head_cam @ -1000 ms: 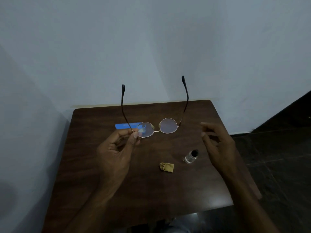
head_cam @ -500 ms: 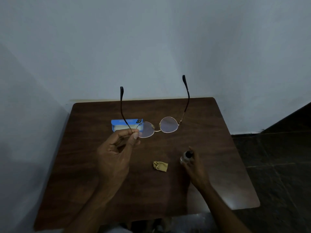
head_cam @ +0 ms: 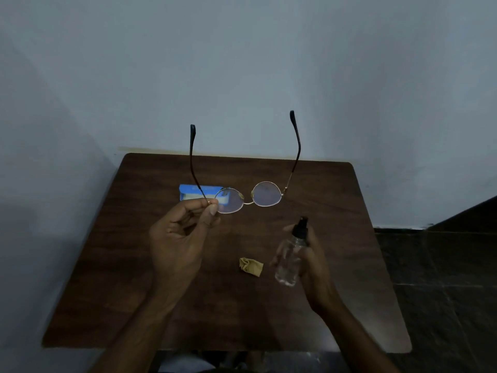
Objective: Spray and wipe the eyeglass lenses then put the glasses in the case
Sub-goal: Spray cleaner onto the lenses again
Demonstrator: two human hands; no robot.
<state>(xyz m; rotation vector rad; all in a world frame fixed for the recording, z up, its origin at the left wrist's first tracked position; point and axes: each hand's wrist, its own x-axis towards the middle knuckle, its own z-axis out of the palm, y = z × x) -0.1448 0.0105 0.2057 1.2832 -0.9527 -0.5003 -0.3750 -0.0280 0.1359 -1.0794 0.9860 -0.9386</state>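
Observation:
Round thin-rimmed eyeglasses (head_cam: 266,193) hang in the air above the table, temples unfolded and pointing up and away. My left hand (head_cam: 180,238) pinches them at the left hinge between thumb and forefinger. My right hand (head_cam: 309,262) holds a small clear spray bottle (head_cam: 290,257) with a black nozzle, lifted off the table below and right of the lenses. A crumpled yellow cloth (head_cam: 251,266) lies on the table between my hands. A blue glasses case (head_cam: 201,192) rests on the table behind the left lens, partly hidden by it.
The brown wooden table (head_cam: 134,292) stands in a corner, with pale walls close behind and to the left. Dark tiled floor (head_cam: 443,265) lies to the right.
My right hand reached down to the spray bottle, gripped it and lifted it off the table. My left hand kept the glasses in about the same place.

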